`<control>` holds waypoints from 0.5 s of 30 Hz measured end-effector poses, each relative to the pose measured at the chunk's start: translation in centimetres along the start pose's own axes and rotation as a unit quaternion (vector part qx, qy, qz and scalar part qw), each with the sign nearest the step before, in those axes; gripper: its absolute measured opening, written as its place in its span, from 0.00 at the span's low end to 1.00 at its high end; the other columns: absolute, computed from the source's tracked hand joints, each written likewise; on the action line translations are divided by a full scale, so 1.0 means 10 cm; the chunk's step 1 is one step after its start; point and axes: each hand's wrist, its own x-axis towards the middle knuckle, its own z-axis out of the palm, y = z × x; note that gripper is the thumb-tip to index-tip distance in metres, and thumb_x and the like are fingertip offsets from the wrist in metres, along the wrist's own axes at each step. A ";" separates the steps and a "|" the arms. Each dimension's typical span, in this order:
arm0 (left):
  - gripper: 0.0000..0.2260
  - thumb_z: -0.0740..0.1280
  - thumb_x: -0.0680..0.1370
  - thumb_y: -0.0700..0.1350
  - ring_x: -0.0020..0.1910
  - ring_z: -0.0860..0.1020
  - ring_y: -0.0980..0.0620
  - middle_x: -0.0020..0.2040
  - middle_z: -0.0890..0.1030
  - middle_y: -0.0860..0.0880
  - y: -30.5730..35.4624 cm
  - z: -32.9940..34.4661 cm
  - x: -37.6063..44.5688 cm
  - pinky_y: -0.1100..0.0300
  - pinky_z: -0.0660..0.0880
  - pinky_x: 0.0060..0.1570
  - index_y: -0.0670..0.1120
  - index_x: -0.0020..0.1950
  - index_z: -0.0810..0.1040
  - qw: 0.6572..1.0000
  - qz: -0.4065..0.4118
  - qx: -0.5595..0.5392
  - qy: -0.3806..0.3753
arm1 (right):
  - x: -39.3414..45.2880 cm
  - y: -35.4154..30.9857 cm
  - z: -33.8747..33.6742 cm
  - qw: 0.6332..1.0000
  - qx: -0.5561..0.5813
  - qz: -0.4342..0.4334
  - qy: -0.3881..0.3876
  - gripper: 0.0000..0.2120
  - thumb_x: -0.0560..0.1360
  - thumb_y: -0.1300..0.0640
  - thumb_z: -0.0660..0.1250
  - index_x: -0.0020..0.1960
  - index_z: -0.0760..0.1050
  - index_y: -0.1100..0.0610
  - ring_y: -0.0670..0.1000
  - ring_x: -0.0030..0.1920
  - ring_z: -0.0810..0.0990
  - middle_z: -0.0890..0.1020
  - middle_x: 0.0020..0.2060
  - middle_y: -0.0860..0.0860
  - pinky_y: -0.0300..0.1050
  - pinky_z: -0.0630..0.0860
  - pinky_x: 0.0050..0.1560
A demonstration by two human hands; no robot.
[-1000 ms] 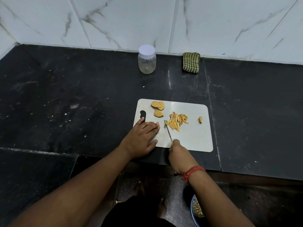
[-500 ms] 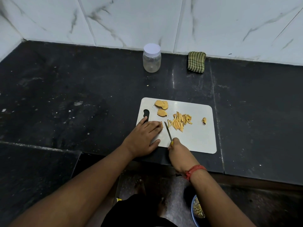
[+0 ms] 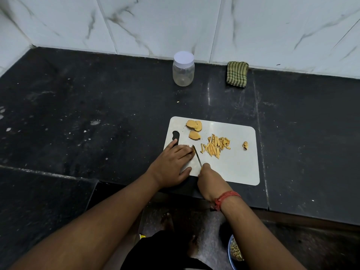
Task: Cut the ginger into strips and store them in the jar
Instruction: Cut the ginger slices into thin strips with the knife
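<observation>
While hands crowd cutting board's near-left edge, bare right half.

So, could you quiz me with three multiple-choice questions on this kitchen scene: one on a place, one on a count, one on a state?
1. Where does the jar stand?
A. on the cutting board
B. on the counter by the wall
C. on the floor

2. How many uncut ginger slices lie on the cutting board?
A. three
B. one
C. six

3. The jar's lid is:
A. missing
B. beside it
C. on

Answers: 1 B, it stands near the tiles; 2 A, two overlap and one lies apart; 3 C, the white lid sits on top.
</observation>
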 end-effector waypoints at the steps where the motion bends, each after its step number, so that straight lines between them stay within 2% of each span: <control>1: 0.24 0.62 0.80 0.56 0.70 0.72 0.50 0.68 0.76 0.49 0.00 0.00 0.00 0.45 0.57 0.78 0.44 0.71 0.76 1.000 0.000 0.001 0.001 | 0.02 -0.02 0.00 1.000 -0.021 0.010 -0.004 0.09 0.79 0.67 0.53 0.59 0.63 0.64 0.60 0.47 0.78 0.79 0.51 0.63 0.43 0.68 0.37; 3: 0.24 0.62 0.80 0.55 0.70 0.72 0.49 0.69 0.76 0.48 0.00 0.00 0.00 0.45 0.57 0.78 0.43 0.71 0.76 1.000 -0.001 -0.001 0.002 | 0.08 -0.03 0.01 0.999 -0.035 0.032 -0.009 0.17 0.80 0.65 0.53 0.68 0.60 0.68 0.60 0.56 0.78 0.78 0.56 0.63 0.45 0.70 0.47; 4: 0.24 0.62 0.80 0.55 0.70 0.72 0.49 0.69 0.76 0.48 0.00 0.00 0.00 0.46 0.57 0.78 0.43 0.71 0.75 1.000 -0.002 -0.001 0.002 | 0.08 -0.05 -0.01 0.999 -0.026 0.041 -0.011 0.18 0.80 0.64 0.53 0.69 0.59 0.68 0.59 0.56 0.78 0.78 0.56 0.62 0.45 0.70 0.50; 5: 0.24 0.62 0.80 0.55 0.70 0.72 0.49 0.69 0.75 0.48 0.01 0.00 0.01 0.46 0.57 0.78 0.43 0.71 0.75 1.000 -0.003 -0.002 0.001 | 0.06 -0.07 -0.05 0.998 -0.021 0.053 -0.021 0.18 0.81 0.64 0.53 0.69 0.60 0.68 0.59 0.53 0.78 0.78 0.53 0.61 0.46 0.70 0.52; 6: 0.24 0.62 0.80 0.55 0.70 0.72 0.49 0.69 0.75 0.48 0.00 0.00 0.01 0.46 0.57 0.78 0.43 0.71 0.75 1.000 -0.004 -0.003 0.000 | 0.06 -0.07 -0.02 0.998 -0.046 0.033 -0.007 0.17 0.81 0.63 0.53 0.68 0.63 0.68 0.57 0.45 0.78 0.78 0.46 0.59 0.45 0.71 0.54; 7: 0.25 0.62 0.80 0.55 0.70 0.71 0.49 0.69 0.75 0.48 0.00 0.00 0.01 0.46 0.57 0.78 0.43 0.72 0.74 1.000 -0.004 -0.003 -0.003 | 0.04 -0.06 -0.02 0.996 -0.077 0.034 -0.028 0.15 0.81 0.62 0.54 0.66 0.68 0.65 0.53 0.35 0.73 0.74 0.37 0.55 0.41 0.71 0.53; 8: 0.25 0.62 0.80 0.55 0.71 0.71 0.49 0.69 0.75 0.47 0.01 -0.01 0.01 0.46 0.58 0.78 0.43 0.72 0.74 1.000 -0.004 -0.004 -0.005 | 0.08 -0.05 -0.02 0.993 -0.118 0.025 -0.011 0.12 0.80 0.59 0.58 0.60 0.73 0.62 0.48 0.28 0.64 0.68 0.31 0.51 0.36 0.71 0.45; 9: 0.25 0.62 0.79 0.55 0.70 0.72 0.49 0.70 0.75 0.47 0.01 -0.01 0.02 0.46 0.58 0.78 0.42 0.72 0.74 1.000 -0.004 -0.004 -0.006 | 0.04 -0.12 -0.13 0.996 -0.060 0.058 -0.031 0.09 0.76 0.55 0.63 0.51 0.77 0.59 0.45 0.25 0.56 0.64 0.28 0.48 0.33 0.66 0.34; 10: 0.25 0.62 0.79 0.55 0.70 0.72 0.49 0.70 0.75 0.47 0.01 -0.01 0.02 0.46 0.58 0.78 0.42 0.72 0.74 1.000 -0.004 -0.004 -0.005 | 0.06 -0.08 -0.11 0.991 -0.131 0.012 -0.028 0.10 0.74 0.52 0.64 0.41 0.76 0.59 0.45 0.24 0.54 0.62 0.27 0.47 0.34 0.61 0.32; 11: 0.25 0.63 0.79 0.55 0.70 0.72 0.49 0.70 0.75 0.47 0.01 -0.01 0.01 0.46 0.58 0.78 0.42 0.72 0.74 1.000 -0.004 -0.004 -0.005 | 0.02 -0.13 -0.11 0.978 -0.201 0.004 -0.048 0.13 0.77 0.54 0.62 0.37 0.71 0.60 0.45 0.25 0.57 0.64 0.27 0.47 0.37 0.61 0.37; 12: 0.25 0.63 0.79 0.55 0.70 0.72 0.49 0.70 0.75 0.47 0.02 -0.01 0.01 0.46 0.58 0.78 0.42 0.72 0.74 1.000 -0.003 -0.004 -0.004 | 0.05 -0.04 0.00 0.967 -0.252 -0.044 -0.017 0.13 0.80 0.58 0.57 0.37 0.70 0.61 0.47 0.27 0.61 0.65 0.28 0.48 0.41 0.61 0.43; 13: 0.25 0.63 0.79 0.55 0.70 0.72 0.49 0.70 0.75 0.47 0.02 -0.01 0.01 0.46 0.58 0.78 0.42 0.72 0.74 1.000 -0.003 -0.004 -0.002 | 0.10 0.04 0.00 0.954 -0.295 -0.058 -0.017 0.14 0.82 0.60 0.52 0.40 0.71 0.59 0.48 0.27 0.62 0.66 0.29 0.49 0.42 0.60 0.45; 14: 0.25 0.63 0.79 0.55 0.70 0.72 0.49 0.70 0.75 0.47 0.02 -0.01 0.01 0.47 0.58 0.78 0.42 0.72 0.74 1.000 -0.003 -0.003 0.000 | 0.18 0.10 0.00 0.953 -0.290 -0.072 0.047 0.19 0.83 0.58 0.47 0.39 0.71 0.54 0.46 0.26 0.59 0.65 0.27 0.47 0.39 0.59 0.41; 15: 0.25 0.63 0.79 0.55 0.70 0.72 0.49 0.70 0.75 0.47 0.03 -0.02 0.01 0.47 0.59 0.78 0.42 0.72 0.74 1.000 -0.003 -0.002 0.001 | 0.21 0.08 0.06 0.961 -0.248 -0.078 0.096 0.25 0.82 0.55 0.39 0.34 0.68 0.48 0.44 0.23 0.49 0.61 0.24 0.44 0.35 0.54 0.31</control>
